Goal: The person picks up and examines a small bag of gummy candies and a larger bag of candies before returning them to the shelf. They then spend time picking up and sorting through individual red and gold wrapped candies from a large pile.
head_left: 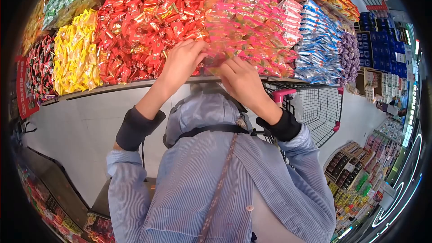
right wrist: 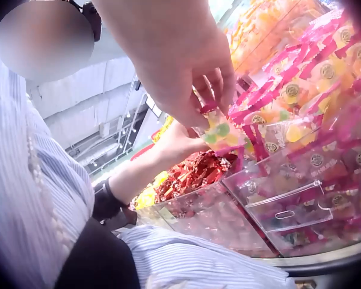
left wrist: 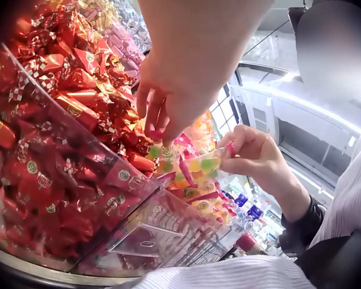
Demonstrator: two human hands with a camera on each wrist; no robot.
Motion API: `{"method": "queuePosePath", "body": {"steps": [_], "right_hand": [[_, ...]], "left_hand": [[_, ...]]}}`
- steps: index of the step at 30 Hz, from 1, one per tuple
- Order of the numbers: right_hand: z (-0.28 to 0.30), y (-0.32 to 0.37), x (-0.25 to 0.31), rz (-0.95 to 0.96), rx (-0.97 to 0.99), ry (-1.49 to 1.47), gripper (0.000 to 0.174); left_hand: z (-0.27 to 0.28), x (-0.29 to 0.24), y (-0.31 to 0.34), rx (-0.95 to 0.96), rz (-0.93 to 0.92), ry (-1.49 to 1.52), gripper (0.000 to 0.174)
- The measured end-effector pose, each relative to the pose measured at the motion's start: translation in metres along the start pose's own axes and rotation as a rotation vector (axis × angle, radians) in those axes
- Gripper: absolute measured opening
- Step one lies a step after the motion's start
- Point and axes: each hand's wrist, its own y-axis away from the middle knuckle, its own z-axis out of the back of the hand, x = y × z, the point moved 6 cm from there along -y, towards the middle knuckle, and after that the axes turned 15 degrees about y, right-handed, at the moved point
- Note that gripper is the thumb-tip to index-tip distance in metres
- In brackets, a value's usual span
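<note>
In the head view my left hand (head_left: 182, 65) and right hand (head_left: 243, 81) are close together over the front edge of the candy display, where red-wrapped candies meet pink-edged packets. My left hand (left wrist: 183, 90) pinches a small gummy candy packet (left wrist: 163, 158) by its pink end. The thumb and fingers of my right hand (left wrist: 259, 159) pinch another clear packet (left wrist: 206, 164) with yellow and green pieces inside. From the right wrist view, my right hand (right wrist: 180, 72) holds the pink end of a clear packet (right wrist: 221, 129), with my left hand (right wrist: 177, 147) just behind it.
Red-wrapped candies (head_left: 144, 31) lie left of the pink-edged packets (head_left: 256, 27), with yellow packets (head_left: 76, 54) farther left and blue-white packets (head_left: 317, 40) to the right. A clear divider panel (right wrist: 289, 211) fronts the bin. A shopping cart (head_left: 315, 108) stands at the right.
</note>
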Motion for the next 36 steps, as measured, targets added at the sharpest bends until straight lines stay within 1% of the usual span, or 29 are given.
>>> {"method": "queuePosePath", "body": {"steps": [3,6,9,12,15,18,21,24,25,27,28,30,33,35,36], "right_hand": [[-0.017,-0.001,0.002,0.043,-0.002,0.135,0.017],[-0.024,-0.005,0.004,0.052,0.010,0.154,0.013],[-0.023,-0.009,0.002,0.079,0.085,0.197,0.012],[-0.012,-0.012,-0.003,0.105,0.006,0.239,0.013],[-0.022,-0.012,0.002,0.133,0.055,0.226,0.013],[-0.036,-0.011,0.002,0.144,0.036,0.246,0.013],[-0.025,-0.008,0.001,0.122,0.045,0.208,0.010],[0.006,-0.005,-0.010,-0.051,0.000,0.050,0.014],[0.013,-0.004,-0.016,-0.112,0.005,-0.026,0.016],[0.025,-0.001,-0.028,-0.239,0.015,-0.175,0.019],[0.028,-0.001,-0.029,-0.280,0.032,-0.307,0.021],[0.033,0.001,-0.028,-0.361,0.065,-0.571,0.025],[0.030,0.008,-0.018,-0.379,0.168,-0.823,0.025],[0.026,0.013,-0.015,-0.368,0.157,-0.900,0.025],[0.025,0.015,-0.013,-0.362,0.153,-0.939,0.025]], "left_hand": [[0.002,0.005,-0.006,-0.013,0.071,0.063,0.014],[0.002,0.005,-0.008,0.006,0.085,0.035,0.014],[0.003,-0.001,-0.007,-0.001,0.025,0.029,0.014],[0.007,-0.012,-0.006,0.004,0.011,0.009,0.015],[0.007,-0.010,-0.004,-0.029,0.045,0.086,0.014],[0.014,-0.013,-0.005,-0.033,0.064,0.124,0.016],[0.023,-0.014,-0.003,-0.054,0.164,0.200,0.017],[0.030,-0.003,0.003,-0.130,0.356,0.447,0.016],[0.032,-0.001,0.005,-0.105,0.409,0.454,0.017],[0.034,-0.005,0.008,-0.121,0.433,0.678,0.018],[0.035,-0.010,0.008,-0.127,0.442,0.791,0.019],[0.040,-0.026,0.008,-0.091,0.454,0.825,0.020],[0.040,-0.044,0.009,-0.060,0.440,0.932,0.019],[0.038,-0.052,0.010,-0.076,0.410,0.992,0.017],[0.038,-0.055,0.010,-0.047,0.428,0.979,0.017]]}}
